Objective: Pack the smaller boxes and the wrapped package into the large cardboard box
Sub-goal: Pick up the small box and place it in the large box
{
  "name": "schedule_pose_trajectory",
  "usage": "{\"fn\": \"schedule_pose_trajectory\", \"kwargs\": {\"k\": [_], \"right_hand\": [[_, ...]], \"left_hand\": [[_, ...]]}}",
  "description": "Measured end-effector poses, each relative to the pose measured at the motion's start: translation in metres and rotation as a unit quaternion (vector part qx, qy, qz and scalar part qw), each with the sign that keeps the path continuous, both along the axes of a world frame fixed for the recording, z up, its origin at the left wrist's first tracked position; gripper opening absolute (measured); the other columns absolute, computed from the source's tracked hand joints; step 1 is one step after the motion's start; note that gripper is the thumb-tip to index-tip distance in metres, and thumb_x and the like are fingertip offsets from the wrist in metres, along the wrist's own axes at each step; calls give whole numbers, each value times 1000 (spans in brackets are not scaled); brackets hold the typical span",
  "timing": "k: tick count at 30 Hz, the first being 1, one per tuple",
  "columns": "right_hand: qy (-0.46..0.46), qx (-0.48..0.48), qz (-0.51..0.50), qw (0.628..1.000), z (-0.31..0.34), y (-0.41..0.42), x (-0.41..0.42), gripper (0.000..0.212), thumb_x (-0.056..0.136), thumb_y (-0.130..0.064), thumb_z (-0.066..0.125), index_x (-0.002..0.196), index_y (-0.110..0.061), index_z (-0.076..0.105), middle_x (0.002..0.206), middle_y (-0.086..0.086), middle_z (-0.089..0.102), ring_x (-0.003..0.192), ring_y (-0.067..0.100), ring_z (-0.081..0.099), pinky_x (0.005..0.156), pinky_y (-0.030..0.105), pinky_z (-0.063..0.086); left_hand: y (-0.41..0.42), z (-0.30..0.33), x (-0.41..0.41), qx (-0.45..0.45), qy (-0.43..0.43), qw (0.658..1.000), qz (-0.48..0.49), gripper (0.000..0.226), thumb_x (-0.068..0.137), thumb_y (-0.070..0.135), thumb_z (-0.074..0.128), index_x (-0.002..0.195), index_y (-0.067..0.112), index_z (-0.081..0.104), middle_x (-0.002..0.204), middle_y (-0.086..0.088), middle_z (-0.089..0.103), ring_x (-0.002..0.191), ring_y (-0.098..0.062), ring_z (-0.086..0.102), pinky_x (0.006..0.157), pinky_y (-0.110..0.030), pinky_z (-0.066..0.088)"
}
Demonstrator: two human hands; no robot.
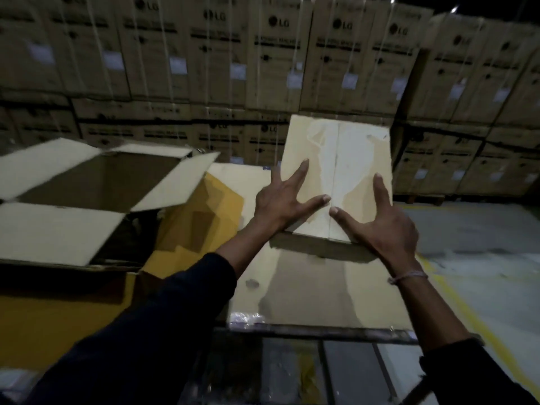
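the left hand [280,200] and right hand [382,220] lie spread, fingers straight, flat on the top of a small pale cardboard box [336,176], thumbs nearly meeting at its centre seam. the box rests on a flat brown cardboard sheet [315,287] beneath the wrists. left of the left hand stands the large cardboard box [58,229], flaps open. beyond the fingertips rise stacked printed cartons [263,54].

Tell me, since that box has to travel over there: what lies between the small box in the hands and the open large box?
In the head view, a yellow box sits between the small box and the large cardboard box.
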State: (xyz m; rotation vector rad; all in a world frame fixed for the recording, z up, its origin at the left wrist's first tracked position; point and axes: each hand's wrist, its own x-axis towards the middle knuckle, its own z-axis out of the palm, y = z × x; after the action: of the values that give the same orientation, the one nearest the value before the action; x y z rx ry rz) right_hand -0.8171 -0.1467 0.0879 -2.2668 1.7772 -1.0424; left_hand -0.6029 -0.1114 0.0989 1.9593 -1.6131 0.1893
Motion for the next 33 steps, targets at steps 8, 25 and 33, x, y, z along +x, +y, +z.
{"fn": "schedule_pose_trajectory", "kwargs": {"k": [8,25,33], "right_hand": [[-64,-126,34,989,100,61,145,122,65,-104,46,163,-47,1,123,26,60,111,42,63,85,47,56],[-84,-149,174,970,130,95,402,120,78,-90,54,166,-34,-5,129,19,62,84,23,52,55,24,35],[-46,-37,210,976,103,67,507,126,78,-90,55,166,-27,-8,122,19,62,94,32,62,71,35,50]], "left_hand": [[72,115,147,-123,-51,991,9,101,76,94,42,160,51,7,157,-26,28,116,-46,61,81,-47,59],[167,154,391,-131,-101,980,115,103,77,92,43,162,44,10,157,-29,27,120,-45,57,74,-39,54],[154,122,487,-24,-62,983,170,100,77,93,42,161,46,13,156,-22,33,136,-44,44,92,-48,50]]}}
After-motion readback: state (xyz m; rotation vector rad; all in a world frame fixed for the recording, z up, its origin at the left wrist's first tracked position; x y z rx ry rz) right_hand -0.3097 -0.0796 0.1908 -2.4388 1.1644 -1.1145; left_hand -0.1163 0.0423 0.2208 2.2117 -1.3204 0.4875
